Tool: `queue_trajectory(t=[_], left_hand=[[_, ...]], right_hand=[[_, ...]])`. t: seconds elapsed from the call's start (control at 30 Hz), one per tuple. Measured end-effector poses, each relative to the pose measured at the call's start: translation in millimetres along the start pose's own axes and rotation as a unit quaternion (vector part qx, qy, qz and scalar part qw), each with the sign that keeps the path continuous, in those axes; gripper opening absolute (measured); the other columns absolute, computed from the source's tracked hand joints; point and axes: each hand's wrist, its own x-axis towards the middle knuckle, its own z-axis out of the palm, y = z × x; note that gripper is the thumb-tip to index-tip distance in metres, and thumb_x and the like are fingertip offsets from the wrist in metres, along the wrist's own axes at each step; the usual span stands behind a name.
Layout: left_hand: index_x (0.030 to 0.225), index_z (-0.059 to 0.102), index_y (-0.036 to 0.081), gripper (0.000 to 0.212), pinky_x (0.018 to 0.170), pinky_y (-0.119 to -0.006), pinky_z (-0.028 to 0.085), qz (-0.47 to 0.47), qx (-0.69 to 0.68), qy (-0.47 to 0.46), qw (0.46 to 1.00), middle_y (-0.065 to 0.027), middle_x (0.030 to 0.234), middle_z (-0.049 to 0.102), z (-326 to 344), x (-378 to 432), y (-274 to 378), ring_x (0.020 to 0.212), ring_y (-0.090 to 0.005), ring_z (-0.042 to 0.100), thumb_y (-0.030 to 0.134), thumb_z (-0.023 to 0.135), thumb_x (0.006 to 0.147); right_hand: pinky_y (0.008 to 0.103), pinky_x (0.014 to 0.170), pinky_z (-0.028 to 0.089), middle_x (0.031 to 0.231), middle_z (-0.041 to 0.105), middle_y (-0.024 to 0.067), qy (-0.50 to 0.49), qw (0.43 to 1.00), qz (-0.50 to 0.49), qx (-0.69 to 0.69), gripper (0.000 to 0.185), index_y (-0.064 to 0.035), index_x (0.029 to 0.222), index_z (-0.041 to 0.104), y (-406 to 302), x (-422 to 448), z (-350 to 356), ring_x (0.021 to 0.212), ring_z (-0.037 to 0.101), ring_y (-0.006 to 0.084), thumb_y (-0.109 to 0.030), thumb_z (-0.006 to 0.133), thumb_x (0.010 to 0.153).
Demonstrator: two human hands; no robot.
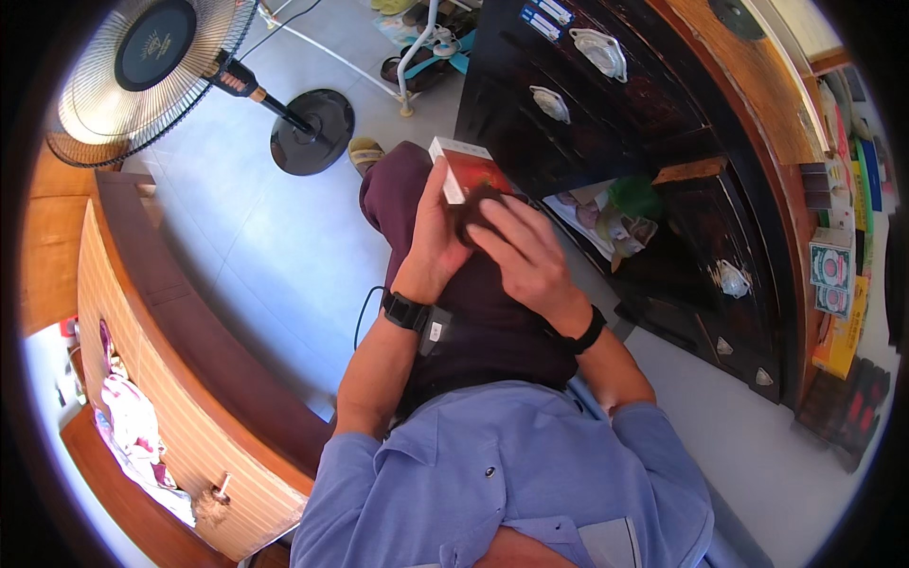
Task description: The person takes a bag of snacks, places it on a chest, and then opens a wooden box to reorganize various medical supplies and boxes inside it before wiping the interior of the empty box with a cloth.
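Note:
My left hand [434,238] grips a red and white box [472,172], shaped like a carton, by its near left edge, above my thighs. A dark, blurred item [476,207], perhaps a cloth or brush, covers the near part of the box. Fingers of my right hand [529,252] are bent over this dark item and touch it. What it is exactly, I cannot tell. Both wrists wear black bands. Dark trousers [490,341] lie beneath the hands.
A standing fan [312,131] is at the upper left, near a white metal rack [419,53] with footwear. Dark wooden drawers [568,85] with an open compartment stand at the right. A wooden bed or bench [177,397] runs along the left, holding clothes [135,426] and a brush [216,495].

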Motion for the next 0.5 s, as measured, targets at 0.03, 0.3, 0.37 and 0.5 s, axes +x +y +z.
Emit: queue_trajectory(t=[0.03, 0.3, 0.37, 0.5], left_hand=[[0.136, 0.059, 0.007, 0.054, 0.102, -0.042, 0.052, 0.003, -0.003, 0.012, 1.000, -0.0100, 0.128, 0.068, -0.8, -0.4, -0.3, 0.117, -0.0267, 0.065, 0.051, 0.053, 0.105], [0.147, 0.048, 0.003, 0.062, 0.107, -0.056, 0.050, 0.018, 0.006, 0.001, 1.000, -0.0185, 0.144, 0.057, 5.3, -4.9, 2.2, 0.128, -0.0364, 0.061, 0.051, 0.042, 0.108], [0.150, 0.045, 0.002, 0.066, 0.106, -0.057, 0.051, -0.021, 0.011, -0.056, 0.998, -0.0197, 0.145, 0.057, 5.7, -8.6, 6.0, 0.129, -0.0374, 0.060, 0.053, 0.037, 0.109], [0.150, 0.046, 0.001, 0.062, 0.103, -0.057, 0.053, -0.053, -0.007, -0.087, 0.995, -0.0190, 0.141, 0.061, -2.2, -11.0, 3.6, 0.127, -0.0360, 0.062, 0.047, 0.038, 0.109]], right_hand=[[0.0463, 0.101, 0.053, 0.135, 0.066, 0.0145, -0.005, 1.000, -0.012, -0.005, 0.039, -0.0045, 0.116, 0.075, 4.9, -1.0, 1.3, 0.121, 0.064, 0.0363, 0.005, 0.067, 0.079], [0.0415, 0.097, 0.054, 0.127, 0.068, 0.0166, 0.049, 0.979, 0.198, -0.007, 0.033, -0.0010, 0.108, 0.073, 32.7, -28.9, -21.4, 0.113, 0.067, 0.0361, 0.011, 0.065, 0.078], [0.0403, 0.097, 0.054, 0.127, 0.068, 0.0176, 0.085, 0.956, 0.279, 0.040, 0.034, -0.0009, 0.108, 0.073, 33.4, -30.4, -27.9, 0.112, 0.067, 0.0366, 0.012, 0.063, 0.079], [0.0403, 0.098, 0.053, 0.131, 0.066, 0.0182, 0.064, 0.971, 0.218, 0.073, 0.035, -0.0014, 0.111, 0.072, 18.0, -13.4, -37.3, 0.117, 0.065, 0.0366, 0.012, 0.062, 0.080]])
